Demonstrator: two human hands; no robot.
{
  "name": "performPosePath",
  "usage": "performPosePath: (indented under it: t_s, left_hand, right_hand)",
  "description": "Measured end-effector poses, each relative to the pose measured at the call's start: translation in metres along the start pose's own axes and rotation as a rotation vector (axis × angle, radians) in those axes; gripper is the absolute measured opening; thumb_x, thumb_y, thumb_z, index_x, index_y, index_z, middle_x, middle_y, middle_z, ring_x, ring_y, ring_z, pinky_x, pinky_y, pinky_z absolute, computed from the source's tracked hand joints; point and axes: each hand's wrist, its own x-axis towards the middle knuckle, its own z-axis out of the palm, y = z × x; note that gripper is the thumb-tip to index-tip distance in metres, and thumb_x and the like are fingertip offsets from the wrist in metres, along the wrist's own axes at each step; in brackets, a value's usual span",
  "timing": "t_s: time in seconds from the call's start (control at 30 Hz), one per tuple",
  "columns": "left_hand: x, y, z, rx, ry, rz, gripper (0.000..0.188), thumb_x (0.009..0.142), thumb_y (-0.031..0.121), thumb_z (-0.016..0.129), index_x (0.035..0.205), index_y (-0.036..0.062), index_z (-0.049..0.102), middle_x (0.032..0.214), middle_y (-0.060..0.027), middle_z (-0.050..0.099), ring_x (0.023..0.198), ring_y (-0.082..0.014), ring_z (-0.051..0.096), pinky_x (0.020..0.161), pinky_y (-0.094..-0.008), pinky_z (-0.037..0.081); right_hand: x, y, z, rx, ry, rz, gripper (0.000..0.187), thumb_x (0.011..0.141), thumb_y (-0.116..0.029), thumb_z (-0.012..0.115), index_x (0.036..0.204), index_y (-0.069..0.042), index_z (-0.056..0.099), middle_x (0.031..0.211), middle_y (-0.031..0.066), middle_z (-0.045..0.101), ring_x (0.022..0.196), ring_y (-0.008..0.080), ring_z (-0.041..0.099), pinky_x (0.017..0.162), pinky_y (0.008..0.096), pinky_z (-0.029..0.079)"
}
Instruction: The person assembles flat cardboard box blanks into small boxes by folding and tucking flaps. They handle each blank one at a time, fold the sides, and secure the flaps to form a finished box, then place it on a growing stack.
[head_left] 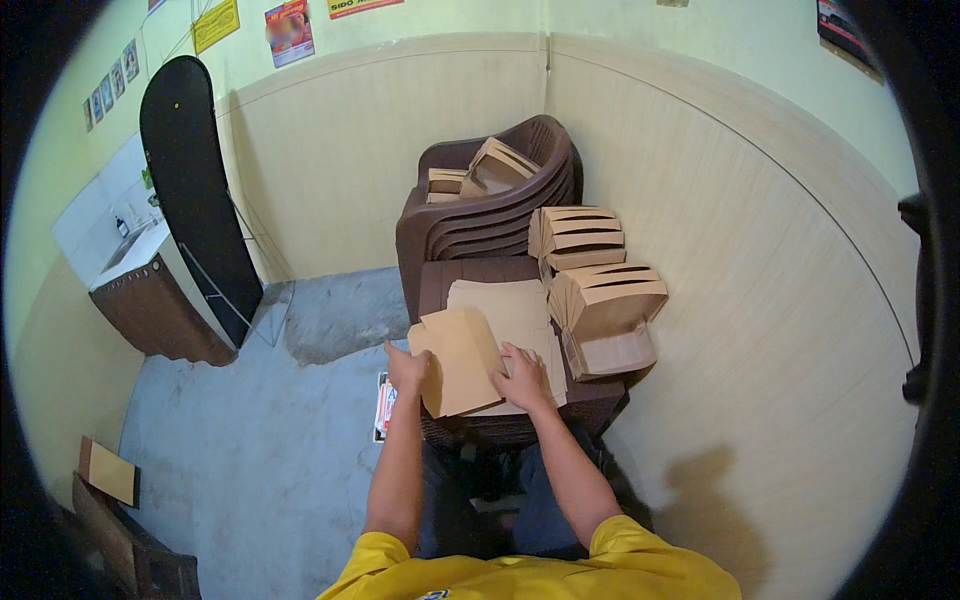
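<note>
Fingers of my left hand (406, 370) pinch flat kraft paper (460, 362) overhanging the sheet pile (518, 312) on its left; right hand (522, 380) loosely spread, can't tell its grip. Slotted cartons (612, 322) crowd the pile's right.

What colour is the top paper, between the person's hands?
The top paper is tan, best seen in the head view.

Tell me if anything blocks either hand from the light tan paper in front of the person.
Nothing visible does. The left hand holds the light tan paper by its left side, and the right hand is at its right edge. The stack of paper sheets lies beneath, not in between.
</note>
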Motion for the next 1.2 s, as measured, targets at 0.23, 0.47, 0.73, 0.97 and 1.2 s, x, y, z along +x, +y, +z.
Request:
performPosePath:
  t_s: [0.23,0.47,0.73,0.97,1.2]
  left_hand:
    - [-0.013,0.03,-0.027,-0.776,-0.28,0.181,0.075,0.089,-0.003,0.074,0.158,-0.0033,0.046,0.132,-0.0129,0.071,0.115,-0.0238,0.071,0.099,-0.0369,0.057]
    - [-0.026,0.061,-0.033,-1.038,-0.31,0.399,0.066,0.093,-0.009,0.066,0.157,0.0043,0.053,0.137,-0.0112,0.067,0.127,-0.0237,0.063,0.107,-0.0368,0.052]
    - [-0.018,0.022,-0.046,-0.888,0.402,0.272,0.037,0.104,0.006,0.06,0.14,0.0044,0.063,0.134,-0.0101,0.067,0.121,-0.0223,0.063,0.097,-0.0378,0.052]
    - [-0.053,0.001,-0.017,-0.157,0.16,0.682,0.054,0.094,0.024,0.079,0.141,0.0029,0.063,0.143,-0.0192,0.065,0.135,-0.0375,0.059,0.114,-0.0493,0.045]
    - [-0.037,0.012,-0.009,0.263,-0.133,0.841,0.122,0.065,0.055,0.097,0.163,0.0062,0.044,0.165,-0.0199,0.046,0.157,-0.0413,0.035,0.13,-0.0537,0.027]
  right_hand:
    - [0.028,-0.01,-0.016,1.117,-0.236,0.356,0.057,0.097,-0.005,0.077,0.149,0.004,0.055,0.112,0.0077,0.075,0.1,0.0191,0.072,0.092,0.0352,0.058]
    - [0.039,-0.046,-0.072,1.302,-0.175,0.209,0.038,0.097,-0.002,0.078,0.133,0.004,0.068,0.123,0.0105,0.076,0.11,0.0206,0.073,0.095,0.0357,0.059]
    - [0.013,-0.067,-0.099,-0.026,0.379,-0.588,0.041,0.09,-0.001,0.07,0.128,-0.012,0.078,0.139,0.013,0.073,0.131,0.0374,0.066,0.112,0.0448,0.052]
    - [-0.024,-0.022,-0.011,-0.232,-0.186,-0.328,0.041,0.099,-0.026,0.067,0.136,-0.01,0.072,0.156,0.0147,0.06,0.151,0.0358,0.048,0.123,0.0527,0.038]
    - [0.015,-0.005,-0.027,-0.196,-0.102,-0.206,0.076,0.085,-0.028,0.08,0.155,-0.012,0.057,0.168,0.0196,0.043,0.157,0.0413,0.034,0.128,0.058,0.027]
